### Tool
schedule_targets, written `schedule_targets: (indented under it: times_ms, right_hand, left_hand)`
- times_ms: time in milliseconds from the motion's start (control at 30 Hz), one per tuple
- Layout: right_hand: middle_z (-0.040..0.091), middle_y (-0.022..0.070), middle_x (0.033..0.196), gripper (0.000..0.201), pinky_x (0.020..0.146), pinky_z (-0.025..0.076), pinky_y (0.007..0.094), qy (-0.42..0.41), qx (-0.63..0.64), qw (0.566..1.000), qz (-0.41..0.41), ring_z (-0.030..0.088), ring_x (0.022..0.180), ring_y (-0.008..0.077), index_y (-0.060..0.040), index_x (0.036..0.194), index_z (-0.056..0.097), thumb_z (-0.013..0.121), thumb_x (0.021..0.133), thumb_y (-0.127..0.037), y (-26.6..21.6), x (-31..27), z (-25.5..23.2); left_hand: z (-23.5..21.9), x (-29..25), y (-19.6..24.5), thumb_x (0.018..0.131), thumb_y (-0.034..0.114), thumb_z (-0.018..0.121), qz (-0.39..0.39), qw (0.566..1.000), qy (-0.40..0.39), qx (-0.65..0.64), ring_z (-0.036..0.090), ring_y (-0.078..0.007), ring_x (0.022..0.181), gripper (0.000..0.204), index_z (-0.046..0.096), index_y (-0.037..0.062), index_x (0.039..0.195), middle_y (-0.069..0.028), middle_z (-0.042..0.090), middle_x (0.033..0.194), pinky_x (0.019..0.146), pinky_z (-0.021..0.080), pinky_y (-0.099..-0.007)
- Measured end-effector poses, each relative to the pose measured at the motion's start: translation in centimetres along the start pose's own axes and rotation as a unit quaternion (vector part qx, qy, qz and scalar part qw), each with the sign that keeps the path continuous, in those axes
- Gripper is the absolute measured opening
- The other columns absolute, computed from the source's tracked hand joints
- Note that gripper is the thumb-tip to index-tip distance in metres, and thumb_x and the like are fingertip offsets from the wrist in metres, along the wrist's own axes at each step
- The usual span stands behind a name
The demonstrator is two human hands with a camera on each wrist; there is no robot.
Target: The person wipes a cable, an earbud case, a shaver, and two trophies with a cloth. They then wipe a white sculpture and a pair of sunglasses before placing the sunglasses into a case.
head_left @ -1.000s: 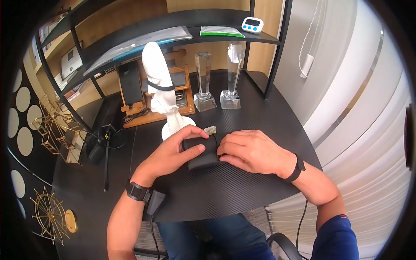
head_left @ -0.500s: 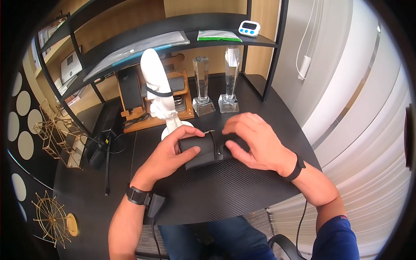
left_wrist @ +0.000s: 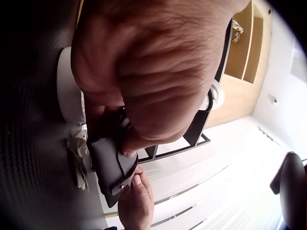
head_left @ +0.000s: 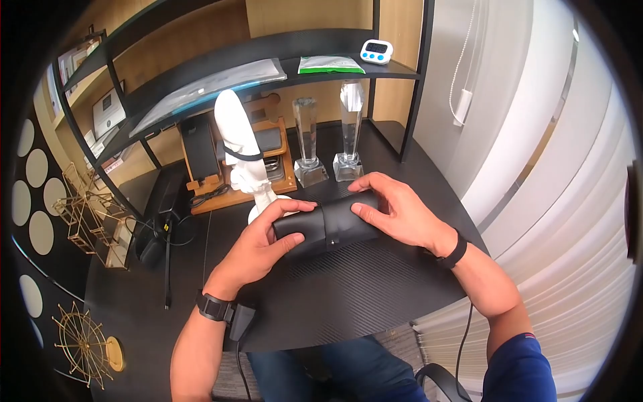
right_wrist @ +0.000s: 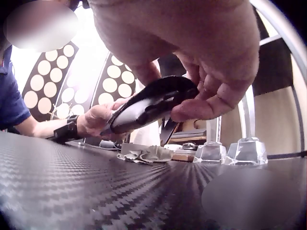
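Observation:
A black leather-like case (head_left: 340,224) with a band and a small metal stud is held between both hands above the desk. My left hand (head_left: 256,249) grips its left end, thumb on the near side and fingers over the far edge. At the right end, my right hand (head_left: 403,216) holds it between thumb and fingers. In the right wrist view the end of the case (right_wrist: 148,108) is seen raised off the desk, with a crumpled grey cloth (right_wrist: 146,154) lying beyond and below it. The left wrist view shows that cloth (left_wrist: 78,158) beside the case (left_wrist: 112,167).
Behind the hands stand a white figure (head_left: 240,134) with a black band, a wooden organiser (head_left: 284,181) and two crystal trophies (head_left: 309,173). A shelf above holds a white timer (head_left: 376,51). Cables and gold ornaments (head_left: 84,342) are at the left.
My right hand has moved from beside the band to the case's right end and now grips it. The case's right part shows more, and the grey cloth is hidden in the head view.

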State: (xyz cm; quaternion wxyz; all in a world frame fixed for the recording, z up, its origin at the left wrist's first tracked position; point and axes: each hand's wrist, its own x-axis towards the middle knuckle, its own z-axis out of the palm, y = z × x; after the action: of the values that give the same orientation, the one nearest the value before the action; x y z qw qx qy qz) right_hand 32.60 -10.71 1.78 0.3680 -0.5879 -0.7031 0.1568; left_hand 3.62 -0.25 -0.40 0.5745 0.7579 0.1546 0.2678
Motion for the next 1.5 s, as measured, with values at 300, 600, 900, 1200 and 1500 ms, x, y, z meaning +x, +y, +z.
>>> schedule_targets:
  times_ms: [300,600,900,1200,1500]
  right_hand:
    - [0.067,0.0081,0.108,0.029,0.074,0.052,0.0344,0.0,0.071,0.997,-0.021,0.062,0.081,0.0172,-0.0033,0.121,0.073,0.082,0.1,-0.021,0.6,0.1,0.1]
    - [0.064,0.005,0.105,0.021,0.074,0.05,0.0311,0.044,0.125,0.99,-0.048,0.061,0.084,0.0139,-0.0031,0.118,0.072,0.078,0.102,-0.015,2.6,0.3,-0.1]
    - [0.061,0.0008,0.096,0.018,0.079,0.044,0.0287,0.226,0.129,0.962,-0.078,0.054,0.088,0.0112,-0.0016,0.105,0.067,0.066,0.107,-0.02,4.6,1.3,-4.7]
    - [0.058,0.0147,0.089,0.018,0.073,0.049,0.0391,0.421,-0.143,0.886,-0.129,0.059,0.078,0.0319,0.0009,0.097,0.062,0.061,0.106,-0.014,7.1,1.9,-6.9]
    - [0.062,0.0171,0.11,0.017,0.08,0.053,0.0546,0.453,-0.27,0.849,0.042,0.066,0.095,0.0453,-0.0036,0.111,0.059,0.055,0.114,-0.02,8.6,2.9,-5.8]
  left_hand:
    - [-0.2,0.3,-0.5,0.104,0.001,0.072,-0.014,1.0,0.016,-0.001,0.054,-0.0195,0.147,0.059,0.049,0.0022,0.158,-0.0124,0.057,0.157,0.121,0.046,-0.0338]
    - [0.1,0.0,0.0,0.103,0.004,0.076,-0.017,0.999,0.036,-0.033,0.059,-0.0181,0.141,0.062,0.048,0.0027,0.159,-0.0115,0.055,0.159,0.116,0.05,-0.0327]
    - [-0.2,0.2,-1.2,0.104,0.002,0.074,-0.029,0.998,0.019,-0.062,0.071,-0.0219,0.126,0.055,0.052,0.0005,0.154,-0.0168,0.067,0.142,0.108,0.058,-0.0358]
    - [-1.0,-0.5,0.5,0.107,0.01,0.07,-0.062,0.997,0.033,-0.012,0.077,-0.0144,0.077,0.019,0.074,-0.0036,0.12,-0.0116,0.08,0.098,0.069,0.058,-0.0253]
    - [-3.8,-1.5,0.1,0.106,0.015,0.053,0.127,0.976,0.168,-0.056,0.058,-0.0097,0.052,0.027,0.07,-0.0015,0.093,-0.0056,0.066,0.069,0.05,0.04,-0.0227]
